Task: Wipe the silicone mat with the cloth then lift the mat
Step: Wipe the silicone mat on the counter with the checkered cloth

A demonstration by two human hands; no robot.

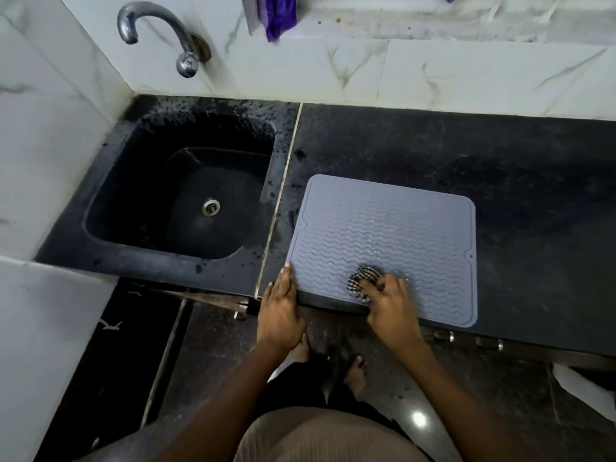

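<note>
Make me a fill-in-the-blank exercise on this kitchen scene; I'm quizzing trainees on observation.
1. The right hand presses a checked ____ onto the grey silicone mat.
2. The left hand rests at the mat's near-____ corner.
3. Left of the mat, the black sink has a metal ____ in its floor.

Missing words: cloth; left; drain

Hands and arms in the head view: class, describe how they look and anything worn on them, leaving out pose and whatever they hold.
Both arms are bare to the frame's lower edge: no sleeves, gloves or watch show. The left hand and right hand show no rings that can be made out. Fingers are short-nailed as far as the picture shows.
</note>
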